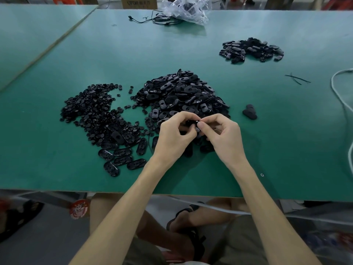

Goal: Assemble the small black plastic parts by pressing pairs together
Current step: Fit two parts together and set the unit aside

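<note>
My left hand and my right hand meet above the near edge of the big pile of oval black shells. Between their fingertips they pinch a small black plastic part, mostly hidden by the fingers. A second pile of smaller black round pieces lies to the left. Several oval shells lie flat in front of that pile. A smaller heap of black parts sits at the far right. Two loose black parts lie just right of the big pile.
The green table ends at a near edge below my forearms. A crumpled clear plastic bag and black cables lie at the far edge. A white cord runs along the right side. Thin black ties lie nearby.
</note>
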The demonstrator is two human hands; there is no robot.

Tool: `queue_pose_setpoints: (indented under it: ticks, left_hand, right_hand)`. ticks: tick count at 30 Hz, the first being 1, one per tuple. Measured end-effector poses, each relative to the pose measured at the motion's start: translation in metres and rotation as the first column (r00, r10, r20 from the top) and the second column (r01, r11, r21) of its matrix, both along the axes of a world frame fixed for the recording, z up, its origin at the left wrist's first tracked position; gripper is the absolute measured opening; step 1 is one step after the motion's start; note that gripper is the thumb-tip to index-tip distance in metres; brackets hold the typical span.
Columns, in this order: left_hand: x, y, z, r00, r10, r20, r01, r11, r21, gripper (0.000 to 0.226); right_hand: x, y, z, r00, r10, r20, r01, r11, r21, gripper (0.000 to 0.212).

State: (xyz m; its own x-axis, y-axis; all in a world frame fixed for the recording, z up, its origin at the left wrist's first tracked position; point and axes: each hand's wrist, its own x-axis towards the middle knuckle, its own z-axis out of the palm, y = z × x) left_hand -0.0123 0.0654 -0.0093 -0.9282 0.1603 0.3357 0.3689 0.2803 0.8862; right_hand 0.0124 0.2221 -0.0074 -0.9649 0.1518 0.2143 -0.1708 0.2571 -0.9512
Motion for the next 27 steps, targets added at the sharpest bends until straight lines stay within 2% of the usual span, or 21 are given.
queue_pose_setpoints:
  ticks: [8,15,27]
  left_hand:
    - [-0.0013,-0.0017,-0.0001,1.0,-0.016,0.015,0.015,1.0,0.019,0.021]
    - [-0.0038,-0.0042,0.0008,0.997,-0.059,0.042,0.054,0.991,0.122,0.022]
    - [-0.0046,-0.0045,-0.0013,0.999,-0.01,0.031,0.007,0.996,0.094,0.022]
  right_hand:
    - [0.0006,-0.001,-0.0005,1.0,0.019,-0.002,-0.019,1.0,-0.008,0.005]
    - [0.0,-0.0002,0.0004,0.998,-0.002,-0.062,0.0,1.0,-0.03,0.012]
    - [-0.002,0.0001,-0.0025,0.999,0.018,-0.049,-0.02,0.999,-0.025,0.013]
